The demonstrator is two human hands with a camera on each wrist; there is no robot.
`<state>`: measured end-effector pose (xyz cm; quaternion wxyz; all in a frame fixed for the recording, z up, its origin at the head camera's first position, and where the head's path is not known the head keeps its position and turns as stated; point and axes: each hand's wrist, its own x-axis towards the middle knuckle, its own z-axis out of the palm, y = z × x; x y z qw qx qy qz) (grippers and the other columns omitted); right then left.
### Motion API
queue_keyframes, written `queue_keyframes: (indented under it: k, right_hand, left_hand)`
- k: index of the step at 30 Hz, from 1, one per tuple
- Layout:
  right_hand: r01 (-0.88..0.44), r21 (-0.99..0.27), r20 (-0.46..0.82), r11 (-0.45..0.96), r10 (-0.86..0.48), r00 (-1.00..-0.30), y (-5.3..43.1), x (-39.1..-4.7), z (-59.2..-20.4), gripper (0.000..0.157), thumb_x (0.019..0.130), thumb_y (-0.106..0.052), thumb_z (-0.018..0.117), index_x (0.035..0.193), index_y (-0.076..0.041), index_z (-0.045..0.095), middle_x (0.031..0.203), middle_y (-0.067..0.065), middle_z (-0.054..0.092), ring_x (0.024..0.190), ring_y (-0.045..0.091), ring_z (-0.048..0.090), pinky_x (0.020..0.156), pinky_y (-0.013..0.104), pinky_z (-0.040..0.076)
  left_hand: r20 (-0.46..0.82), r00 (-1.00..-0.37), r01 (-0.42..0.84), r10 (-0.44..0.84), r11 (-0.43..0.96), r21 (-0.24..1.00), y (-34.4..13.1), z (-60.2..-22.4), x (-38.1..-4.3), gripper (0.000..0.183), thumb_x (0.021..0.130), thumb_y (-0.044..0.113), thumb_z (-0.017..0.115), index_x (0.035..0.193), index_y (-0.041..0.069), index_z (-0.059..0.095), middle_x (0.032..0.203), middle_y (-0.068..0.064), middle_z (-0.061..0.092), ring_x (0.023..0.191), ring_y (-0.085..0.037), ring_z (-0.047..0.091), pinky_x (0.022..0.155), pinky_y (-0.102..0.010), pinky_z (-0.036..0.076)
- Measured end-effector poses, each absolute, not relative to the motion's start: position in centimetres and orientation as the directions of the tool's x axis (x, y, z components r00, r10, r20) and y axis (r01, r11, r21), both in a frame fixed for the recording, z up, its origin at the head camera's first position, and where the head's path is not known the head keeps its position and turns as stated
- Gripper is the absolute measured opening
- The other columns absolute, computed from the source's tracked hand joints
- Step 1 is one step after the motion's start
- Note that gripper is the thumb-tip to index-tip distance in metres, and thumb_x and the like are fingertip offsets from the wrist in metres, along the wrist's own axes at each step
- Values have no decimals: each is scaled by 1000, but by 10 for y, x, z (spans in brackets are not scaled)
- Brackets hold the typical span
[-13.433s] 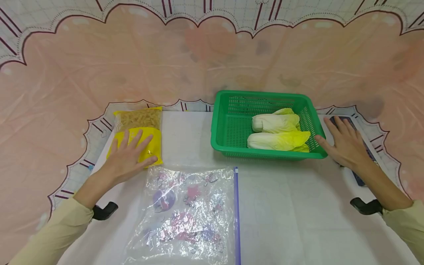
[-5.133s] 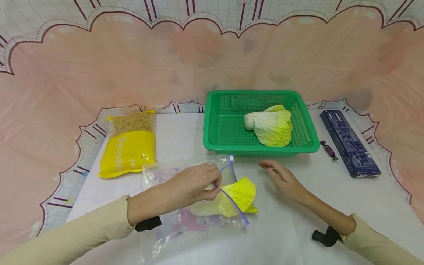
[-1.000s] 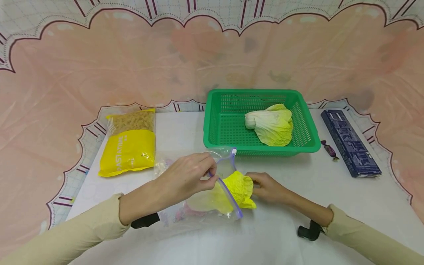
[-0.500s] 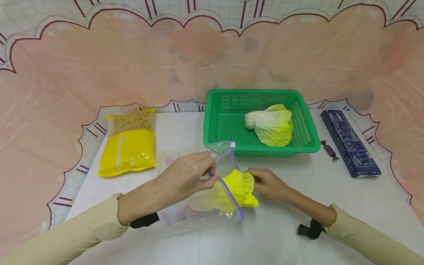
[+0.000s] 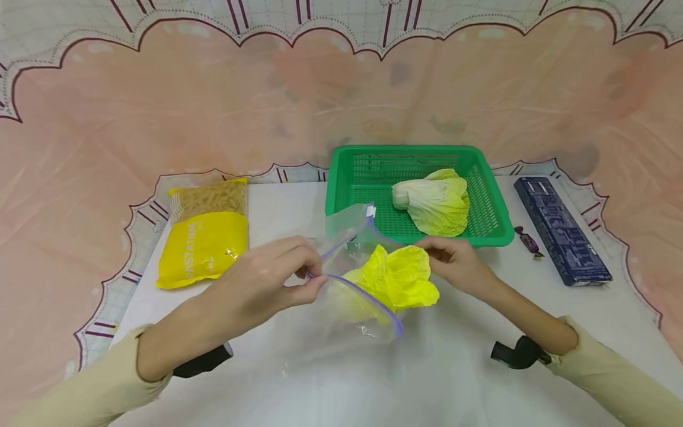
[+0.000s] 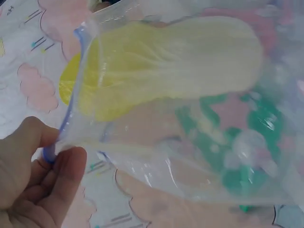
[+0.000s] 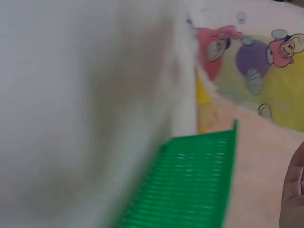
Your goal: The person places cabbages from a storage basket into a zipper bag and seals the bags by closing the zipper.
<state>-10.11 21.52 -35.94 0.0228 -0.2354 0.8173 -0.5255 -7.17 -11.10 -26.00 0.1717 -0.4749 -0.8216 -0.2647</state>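
Note:
In the head view a clear zip bag (image 5: 352, 326) with a purple rim is lifted over the table, its mouth spread toward the right. A napa cabbage (image 5: 397, 279) lies inside, yellow leaf end sticking out of the mouth. My left hand (image 5: 261, 276) pinches the near rim between thumb and fingers; the left wrist view shows this hand (image 6: 35, 180) on the purple strip and the cabbage's pale base (image 6: 218, 57) through the film. At the far rim, beside the leaves, my right hand (image 5: 459, 261) holds the edge with curled fingers, fingertips partly hidden.
Behind the bag stands a green basket (image 5: 341, 178) with another napa cabbage (image 5: 437, 201) in it. A yellow pasta bag (image 5: 205, 243) lies at left. On the right are a wrapped candy (image 5: 528, 242) and a dark blue box (image 5: 562, 231).
The zip bag has risen and its mouth has widened. My left hand has shifted left, still pinching the rim. My right hand has moved up from beside the cabbage leaves to the far rim.

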Motion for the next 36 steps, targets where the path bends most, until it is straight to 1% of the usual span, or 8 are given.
queue_keyframes:
  k: [3, 6, 8, 13, 20, 26, 30, 36]
  right_hand:
    - [-345, -876, 223, 337, -351, -910, 219, -99, -330, 16, 93, 0, 59, 106, 6, 67, 91, -18, 66, 68, 10, 59, 63, 19, 55]
    - [-333, -881, 225, 335, -322, -920, 220, -94, -302, 14, 93, -2, 61, 104, 6, 67, 81, -12, 66, 61, 15, 57, 57, 21, 53]
    - [-336, -877, 233, 344, -306, -923, 218, -93, -286, 12, 92, -3, 63, 101, 4, 68, 77, -7, 66, 59, 17, 57, 54, 22, 52]
    - [-323, -885, 223, 336, -303, -926, 209, -94, -263, 11, 91, -7, 66, 98, 1, 69, 69, -3, 63, 56, 19, 57, 54, 26, 50]
    - [-280, -916, 188, 288, -309, -932, 202, -96, -259, 12, 92, -8, 64, 97, 2, 68, 66, -2, 61, 55, 18, 58, 56, 30, 53]
    - [-274, -911, 182, 308, -298, -937, 204, -98, -259, 13, 92, -10, 65, 97, 2, 68, 68, -3, 63, 57, 18, 60, 58, 29, 54]
    - [-279, -912, 183, 301, -311, -933, 203, -99, -259, 14, 92, -10, 66, 98, 2, 69, 69, -2, 64, 58, 18, 61, 59, 30, 55]
    - [-312, -897, 199, 313, -344, -918, 202, -98, -262, 11, 92, -8, 64, 97, 1, 69, 69, -2, 63, 59, 16, 61, 59, 28, 55]
  left_hand:
    - [566, -479, 878, 671, 382, 290, -126, -254, -69, 8, 90, 13, 66, 85, 9, 61, 81, 4, 61, 75, -6, 59, 74, -10, 53]
    - [606, -464, 885, 646, 361, 292, -137, -250, -69, 22, 97, 26, 56, 85, 8, 61, 81, 3, 61, 74, -6, 60, 75, -9, 52]
    - [630, -456, 889, 628, 347, 298, -143, -249, -70, 27, 97, 29, 54, 86, 6, 61, 82, 2, 62, 75, -6, 60, 77, -7, 51]
    - [668, -439, 898, 601, 308, 313, -150, -245, -74, 26, 97, 26, 57, 87, 3, 62, 83, -1, 63, 75, -7, 60, 79, -8, 51]
    - [655, -448, 890, 609, 370, 265, -160, -239, -76, 32, 98, 31, 52, 87, 3, 62, 85, 0, 63, 78, -5, 58, 81, -5, 49]
    - [658, -385, 918, 647, 344, 200, -173, -230, -81, 30, 99, 29, 50, 84, 4, 59, 86, 1, 60, 84, 0, 55, 74, -7, 46]
    - [655, -369, 923, 660, 346, 171, -177, -224, -80, 30, 98, 29, 50, 84, 5, 61, 86, 1, 60, 86, 2, 54, 76, -7, 44]
    - [661, -352, 920, 663, 373, 115, -177, -219, -78, 29, 97, 29, 50, 81, 9, 64, 84, 4, 62, 84, 0, 54, 71, -8, 44]
